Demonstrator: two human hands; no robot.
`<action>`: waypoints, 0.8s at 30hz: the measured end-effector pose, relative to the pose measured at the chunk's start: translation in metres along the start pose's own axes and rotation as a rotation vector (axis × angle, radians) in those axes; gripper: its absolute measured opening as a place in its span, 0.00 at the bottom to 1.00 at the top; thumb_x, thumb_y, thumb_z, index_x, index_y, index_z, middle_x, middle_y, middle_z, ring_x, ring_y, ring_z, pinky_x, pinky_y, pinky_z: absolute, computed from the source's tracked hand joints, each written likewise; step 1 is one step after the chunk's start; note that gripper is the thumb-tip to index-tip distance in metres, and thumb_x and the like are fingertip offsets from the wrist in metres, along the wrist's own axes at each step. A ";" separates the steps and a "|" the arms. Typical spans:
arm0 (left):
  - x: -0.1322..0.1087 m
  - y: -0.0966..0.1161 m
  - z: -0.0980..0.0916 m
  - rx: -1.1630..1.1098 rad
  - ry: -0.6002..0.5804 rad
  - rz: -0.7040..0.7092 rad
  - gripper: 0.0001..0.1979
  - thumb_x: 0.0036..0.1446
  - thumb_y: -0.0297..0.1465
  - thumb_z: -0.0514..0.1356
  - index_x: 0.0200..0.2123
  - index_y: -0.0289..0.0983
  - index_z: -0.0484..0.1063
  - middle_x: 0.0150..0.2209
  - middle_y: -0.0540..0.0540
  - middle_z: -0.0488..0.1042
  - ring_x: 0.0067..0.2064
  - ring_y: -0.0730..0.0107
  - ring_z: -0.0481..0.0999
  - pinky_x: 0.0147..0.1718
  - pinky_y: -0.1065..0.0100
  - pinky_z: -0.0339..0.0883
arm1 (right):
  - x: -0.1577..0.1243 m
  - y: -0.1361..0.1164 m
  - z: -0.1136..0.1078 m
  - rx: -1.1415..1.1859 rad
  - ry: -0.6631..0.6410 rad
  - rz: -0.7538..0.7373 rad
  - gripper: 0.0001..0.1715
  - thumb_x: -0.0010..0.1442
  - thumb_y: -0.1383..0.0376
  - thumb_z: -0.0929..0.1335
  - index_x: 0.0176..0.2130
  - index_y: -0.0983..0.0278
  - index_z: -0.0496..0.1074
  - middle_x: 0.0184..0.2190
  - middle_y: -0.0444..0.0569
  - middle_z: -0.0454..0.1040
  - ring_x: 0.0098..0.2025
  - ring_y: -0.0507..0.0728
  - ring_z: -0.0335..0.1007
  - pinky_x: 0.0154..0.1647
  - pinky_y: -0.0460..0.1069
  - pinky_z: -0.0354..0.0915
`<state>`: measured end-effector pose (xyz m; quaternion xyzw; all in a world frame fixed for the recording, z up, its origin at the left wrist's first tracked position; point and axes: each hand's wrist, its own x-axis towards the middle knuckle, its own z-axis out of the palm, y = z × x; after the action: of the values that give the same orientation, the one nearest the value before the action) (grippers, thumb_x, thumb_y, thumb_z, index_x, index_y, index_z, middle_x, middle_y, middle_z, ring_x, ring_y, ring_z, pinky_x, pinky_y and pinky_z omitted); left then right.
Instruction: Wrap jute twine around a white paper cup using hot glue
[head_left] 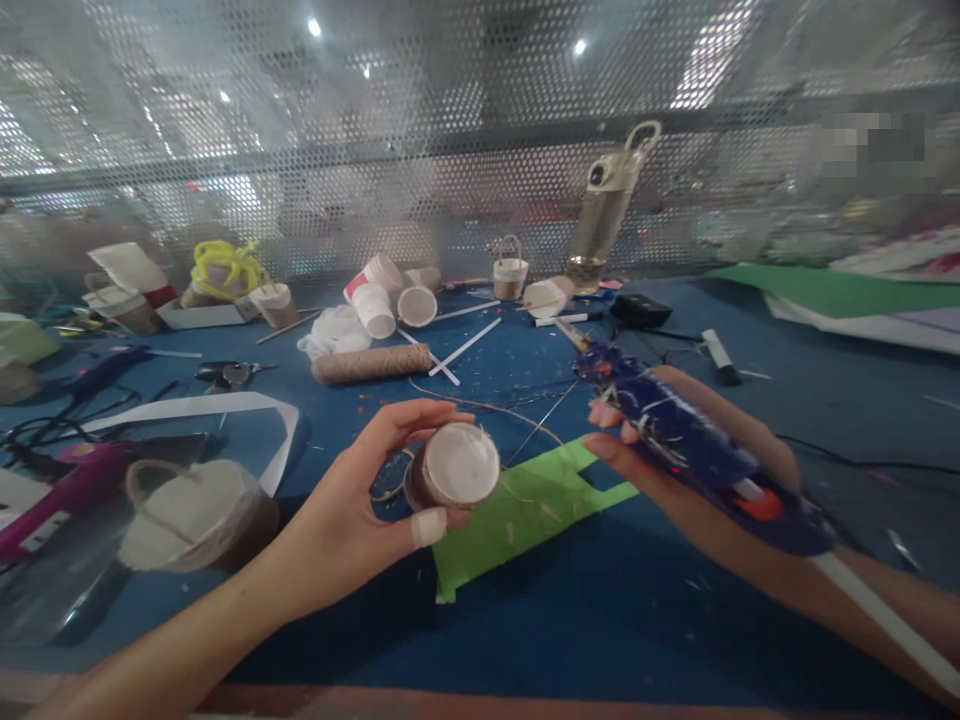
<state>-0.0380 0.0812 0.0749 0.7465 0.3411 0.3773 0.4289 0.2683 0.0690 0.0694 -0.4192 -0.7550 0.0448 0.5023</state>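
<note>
My left hand (382, 480) is closed around a small brown paper cup (459, 466), whose whitish round face is turned up towards me. A bandage wraps its thumb. In my right hand (720, 450) is a dark blue glue gun (660, 420), smeared with dried glue. Its nozzle points up and left, away from the cup, and a white glue stick (885, 610) sticks out of its back end. Strips of bright green tape or paper (517, 520) lie on the blue table beneath and between my hands. A thin piece of twine (502, 408) curves behind the cup.
A twine spool (371, 364) and crossed white sticks (465, 347) lie ahead. Several cups stand farther back, near a tall bottle (604, 210) and a perforated metal screen (480, 130). On the left are a handled basket (199, 515) and a purple glue gun (71, 490). Cables trail at both sides.
</note>
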 end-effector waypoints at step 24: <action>0.011 0.001 -0.006 -0.527 0.189 -0.014 0.25 0.60 0.26 0.74 0.58 0.50 0.77 0.52 0.50 0.82 0.54 0.69 0.84 0.55 0.72 0.79 | 0.000 0.026 -0.032 -0.191 -0.784 0.138 0.27 0.63 0.65 0.68 0.60 0.56 0.76 0.60 0.55 0.78 0.59 0.68 0.80 0.61 0.65 0.76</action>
<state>-0.0375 0.0926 0.0809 0.5683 0.2747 0.5180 0.5773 0.3095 0.0747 0.0724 -0.4649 -0.8601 0.1642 0.1311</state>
